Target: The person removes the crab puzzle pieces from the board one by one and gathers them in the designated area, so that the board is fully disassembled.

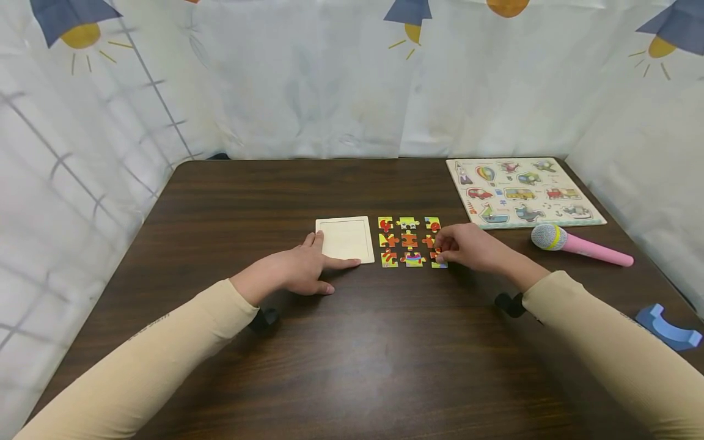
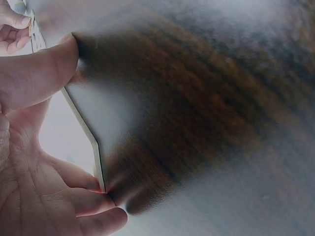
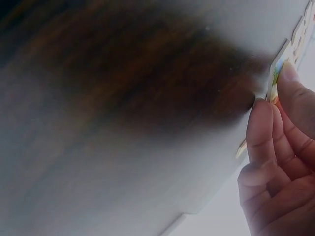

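A square pale wooden puzzle frame (image 1: 344,238) lies flat on the table. My left hand (image 1: 301,269) touches its left and near edges with spread fingers; in the left wrist view the fingertips (image 2: 103,222) rest along its rim. To the right of the frame, several colourful jigsaw pieces (image 1: 409,240) lie in spaced rows, red and orange on yellow. My right hand (image 1: 467,247) is at the right column and pinches the nearest corner jigsaw piece (image 1: 439,264). In the right wrist view the thumb (image 3: 295,93) lies on top of this piece, with curled fingers at its edge.
At the back right lies a wooden vehicle picture board (image 1: 528,192). A pink toy microphone (image 1: 583,245) lies in front of it. Near the right edge sits a blue curved block (image 1: 668,328). A white patterned curtain (image 1: 330,79) hangs behind the dark table (image 1: 357,354).
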Motion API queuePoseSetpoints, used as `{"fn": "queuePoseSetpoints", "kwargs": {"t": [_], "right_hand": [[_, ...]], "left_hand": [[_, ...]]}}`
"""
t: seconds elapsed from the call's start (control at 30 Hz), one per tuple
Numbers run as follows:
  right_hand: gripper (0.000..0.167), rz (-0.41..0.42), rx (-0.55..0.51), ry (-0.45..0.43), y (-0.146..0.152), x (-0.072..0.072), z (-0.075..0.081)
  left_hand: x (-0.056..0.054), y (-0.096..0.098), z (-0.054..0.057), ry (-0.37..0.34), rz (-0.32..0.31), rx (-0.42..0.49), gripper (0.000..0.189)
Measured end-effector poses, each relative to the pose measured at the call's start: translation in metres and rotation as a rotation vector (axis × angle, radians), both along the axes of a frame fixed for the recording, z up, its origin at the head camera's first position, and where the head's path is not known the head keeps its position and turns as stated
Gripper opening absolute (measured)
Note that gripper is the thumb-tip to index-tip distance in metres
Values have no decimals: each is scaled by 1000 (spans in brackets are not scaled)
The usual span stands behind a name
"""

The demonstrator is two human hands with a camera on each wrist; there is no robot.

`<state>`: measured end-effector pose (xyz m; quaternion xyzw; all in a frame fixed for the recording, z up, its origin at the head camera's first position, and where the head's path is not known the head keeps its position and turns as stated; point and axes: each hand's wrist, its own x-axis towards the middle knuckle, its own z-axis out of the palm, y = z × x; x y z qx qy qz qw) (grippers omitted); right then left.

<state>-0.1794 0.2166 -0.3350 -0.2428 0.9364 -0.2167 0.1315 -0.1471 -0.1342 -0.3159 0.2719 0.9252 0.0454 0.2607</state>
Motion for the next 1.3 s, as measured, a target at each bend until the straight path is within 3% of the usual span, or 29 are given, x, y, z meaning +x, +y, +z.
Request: {"fn": "queuePoseSetpoints", "kwargs": {"t": [1.3], "right_hand": [[10,-3,10,33,2,0,2]], "left_hand": [[0,0,0,-16,16,-6,69]]}}
